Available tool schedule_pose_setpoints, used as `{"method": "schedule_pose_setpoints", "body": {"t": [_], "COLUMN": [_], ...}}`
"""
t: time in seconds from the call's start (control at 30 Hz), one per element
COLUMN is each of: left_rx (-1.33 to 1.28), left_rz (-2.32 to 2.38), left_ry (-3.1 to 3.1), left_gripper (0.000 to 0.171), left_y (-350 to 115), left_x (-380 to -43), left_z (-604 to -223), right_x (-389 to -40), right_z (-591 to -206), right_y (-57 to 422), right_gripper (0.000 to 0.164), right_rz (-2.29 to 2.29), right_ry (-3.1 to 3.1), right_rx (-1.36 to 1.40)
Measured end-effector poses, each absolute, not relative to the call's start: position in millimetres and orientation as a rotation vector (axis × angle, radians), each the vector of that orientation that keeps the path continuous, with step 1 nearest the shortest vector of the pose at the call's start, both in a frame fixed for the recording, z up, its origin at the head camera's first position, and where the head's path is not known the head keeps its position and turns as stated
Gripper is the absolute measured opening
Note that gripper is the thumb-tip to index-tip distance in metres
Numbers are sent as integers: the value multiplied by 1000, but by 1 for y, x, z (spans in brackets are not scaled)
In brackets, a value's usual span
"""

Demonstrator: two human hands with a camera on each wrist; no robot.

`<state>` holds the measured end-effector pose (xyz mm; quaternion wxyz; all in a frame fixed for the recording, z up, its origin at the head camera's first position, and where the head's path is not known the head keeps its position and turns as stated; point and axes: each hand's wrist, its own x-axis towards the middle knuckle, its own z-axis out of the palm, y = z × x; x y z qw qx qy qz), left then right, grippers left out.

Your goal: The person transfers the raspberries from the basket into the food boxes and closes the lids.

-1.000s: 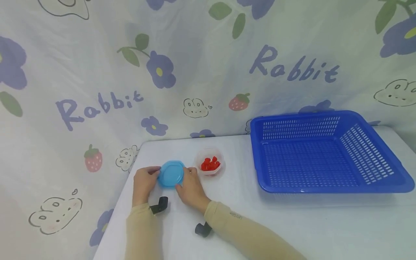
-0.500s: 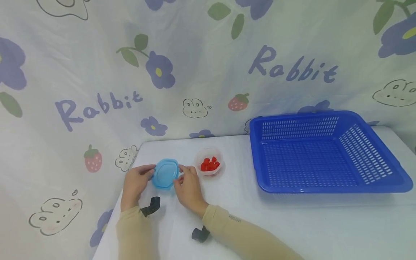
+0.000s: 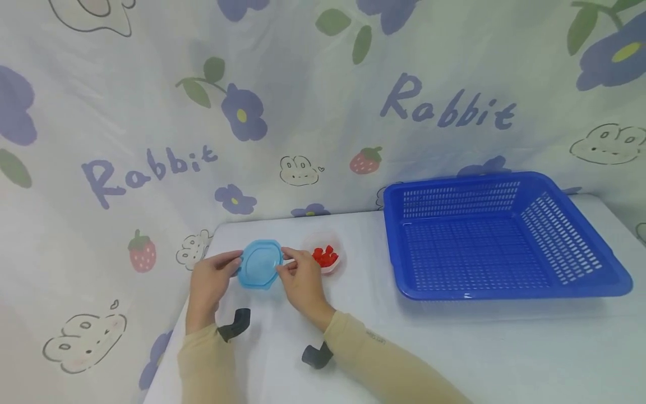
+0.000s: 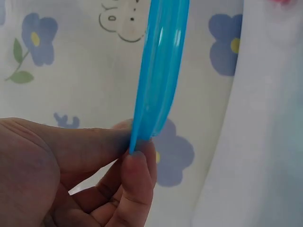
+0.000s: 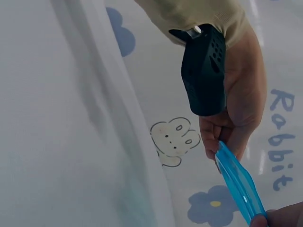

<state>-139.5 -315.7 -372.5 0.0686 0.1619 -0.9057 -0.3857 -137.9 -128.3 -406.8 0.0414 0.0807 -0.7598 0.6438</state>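
Note:
A light blue octagonal plastic lid (image 3: 259, 264) is held up between my two hands, its face tilted towards the head camera. My left hand (image 3: 208, 285) pinches its left edge; in the left wrist view the lid (image 4: 162, 71) shows edge-on between thumb and fingers. At the right edge, my right hand (image 3: 304, 283) pinches the lid with thumb and fingers. A small clear bowl (image 3: 330, 270) with red pieces (image 3: 324, 257) inside stands just behind the right hand, which partly covers it in the head view.
A large blue plastic basket (image 3: 479, 294) stands at the right on the white table (image 3: 404, 353). A cloth (image 3: 282, 67) printed with flowers and rabbits hangs behind and to the left. Black wrist cameras (image 3: 318, 356) jut out beneath both wrists.
Both hands have raised the lid and tipped it more upright, shifting it slightly left. The right hand now overlaps the bowl's left side. The head view has turned slightly.

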Motion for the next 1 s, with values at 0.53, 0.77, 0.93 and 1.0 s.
{"method": "schedule_pose_setpoints", "body": {"t": [0.53,0.77,0.93,1.0], "left_rx": [415,321,287,280], "left_rz": [-1195,-1220,-1166,-1120], "left_ry": [-2656,-2568,-2562,-2585], "left_gripper": [28,26,25,25], "left_y": [-278,-263,-252,-246], "left_x": [-152,-161,-160,-161], "left_z": [-383,-393,-399,-401], "right_x": [-161,-169,-176,-179], "right_z": [-399,-397,-397,-398], "right_y": [-83,-66,-58,-55], "right_gripper": [32,30,29,29], "right_rz": [1937,1892,1909,1889], "right_ry": [-2319,-2381,-2433,-2462], "right_rx": [271,247,228,217]}}
